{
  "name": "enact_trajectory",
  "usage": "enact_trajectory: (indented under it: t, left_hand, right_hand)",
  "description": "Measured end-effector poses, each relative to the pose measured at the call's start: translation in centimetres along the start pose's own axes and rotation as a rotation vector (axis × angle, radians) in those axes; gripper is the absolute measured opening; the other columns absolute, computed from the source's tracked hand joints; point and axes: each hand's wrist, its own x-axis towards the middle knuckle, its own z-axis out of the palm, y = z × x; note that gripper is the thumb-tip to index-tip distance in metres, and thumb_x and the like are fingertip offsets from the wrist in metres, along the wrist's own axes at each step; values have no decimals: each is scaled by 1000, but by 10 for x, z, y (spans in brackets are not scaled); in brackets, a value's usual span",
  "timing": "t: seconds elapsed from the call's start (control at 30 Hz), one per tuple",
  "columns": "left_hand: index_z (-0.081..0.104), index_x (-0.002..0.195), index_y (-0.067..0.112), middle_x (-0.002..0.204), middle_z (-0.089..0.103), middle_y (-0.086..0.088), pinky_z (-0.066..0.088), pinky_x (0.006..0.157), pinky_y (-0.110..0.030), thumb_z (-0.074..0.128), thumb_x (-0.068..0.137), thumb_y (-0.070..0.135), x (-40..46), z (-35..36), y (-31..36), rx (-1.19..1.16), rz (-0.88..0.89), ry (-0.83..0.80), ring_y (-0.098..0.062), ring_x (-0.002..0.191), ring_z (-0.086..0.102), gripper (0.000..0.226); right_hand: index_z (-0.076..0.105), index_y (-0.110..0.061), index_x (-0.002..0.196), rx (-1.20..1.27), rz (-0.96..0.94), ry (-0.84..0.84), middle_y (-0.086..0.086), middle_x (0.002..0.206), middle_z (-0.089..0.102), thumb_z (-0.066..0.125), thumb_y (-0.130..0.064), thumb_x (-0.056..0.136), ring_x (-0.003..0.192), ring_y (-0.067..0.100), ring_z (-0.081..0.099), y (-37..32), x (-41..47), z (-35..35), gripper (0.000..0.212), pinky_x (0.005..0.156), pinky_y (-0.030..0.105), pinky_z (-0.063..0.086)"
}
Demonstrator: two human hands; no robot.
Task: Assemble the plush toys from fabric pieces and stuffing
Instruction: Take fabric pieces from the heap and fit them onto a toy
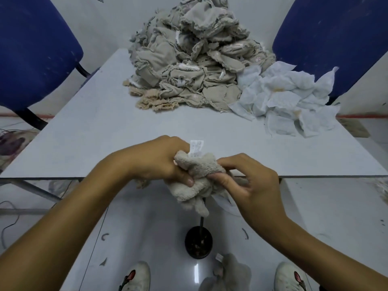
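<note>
A beige fuzzy plush skin with a white label hangs just past the near edge of the grey table. My left hand grips its upper left part, thumb pressed into the fabric. My right hand pinches its right side with thumb and fingers. The skin's lower end droops over a thin black rod rising from a round black base on the floor. A large pile of beige fabric pieces sits at the table's far side, with a heap of white pieces to its right.
Two blue chairs stand at the far left and far right of the table. Another beige plush skin lies on the floor between my shoes. Wires trail on the floor at the left.
</note>
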Motion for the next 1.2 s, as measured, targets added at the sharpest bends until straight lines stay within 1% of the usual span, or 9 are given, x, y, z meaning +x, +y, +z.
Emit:
enact_trajectory:
  t: [0.2, 0.5, 0.6, 0.7, 0.8, 0.93, 1.07, 1.13, 1.2]
  left_hand:
    - [74, 95, 29, 94, 74, 8, 57, 77, -30, 83, 71, 40, -7, -12, 26, -307, 130, 147, -9, 88, 70, 28]
    - [70, 76, 23, 65, 64, 13, 47, 63, -23, 85, 74, 20, 6, 18, 4, 60, 52, 78, 0, 66, 58, 15]
    - [60, 63, 27, 65, 61, 8, 47, 62, -34, 78, 77, 18, 14, 31, -1, 189, -14, 73, -8, 67, 55, 25]
    - [59, 63, 34, 67, 63, 11, 48, 64, -32, 82, 77, 20, 12, 27, -2, 148, -6, 63, -2, 68, 57, 30]
    - [70, 73, 15, 73, 69, 7, 50, 66, -27, 81, 77, 21, 6, 18, 0, -173, 67, 72, -6, 70, 63, 13]
    - [71, 75, 16, 71, 70, 11, 51, 68, -15, 76, 75, 1, -1, -9, 13, -489, 201, 321, 1, 71, 64, 16]
    - [76, 83, 24, 82, 77, 8, 57, 71, -21, 74, 71, 12, 6, -36, 18, -773, 153, 602, -9, 82, 73, 16]
    - [70, 103, 24, 95, 75, 5, 59, 75, -30, 77, 78, 9, 20, -39, 11, -666, -13, 704, -16, 92, 72, 31]
    - [57, 124, 27, 114, 64, -1, 56, 82, -36, 75, 82, 6, 37, -29, 3, -260, -181, 767, -24, 104, 64, 51]
  right_hand:
    - [75, -11, 94, 30, 24, 40, -4, 87, 71, 75, -34, 84, 81, 7, 66, -3, 15, -8, 25, 72, 26, 52]
    - [77, -17, 81, 13, 53, -129, -10, 73, 64, 81, -31, 77, 70, 6, 57, 1, 10, 5, 16, 64, 17, 42]
    - [75, -18, 78, -33, 52, -144, -9, 69, 58, 81, -29, 78, 66, 7, 51, 7, 2, 12, 13, 62, 17, 38]
    - [73, -16, 87, -78, 38, -168, -11, 76, 52, 76, -31, 84, 71, 4, 45, 12, -4, 14, 16, 65, 16, 35]
    - [63, -18, 119, -27, 77, -318, -10, 97, 51, 73, -19, 89, 89, 7, 48, 16, -11, 8, 31, 78, 15, 35]
    - [44, -34, 135, 141, 104, -464, -8, 116, 57, 67, -3, 84, 106, 15, 56, 16, 1, -9, 64, 89, 24, 45]
    - [59, -34, 111, 458, 253, -12, -10, 77, 64, 65, -8, 86, 67, 1, 58, 14, 44, -27, 37, 58, 15, 46]
    - [54, -34, 116, 466, 336, 44, -13, 60, 57, 63, -15, 96, 54, 0, 53, 24, 68, -33, 29, 50, 14, 43]
    - [48, -36, 127, 224, 400, -63, -14, 77, 66, 62, -23, 97, 69, 4, 62, 44, 83, -34, 35, 59, 21, 47]
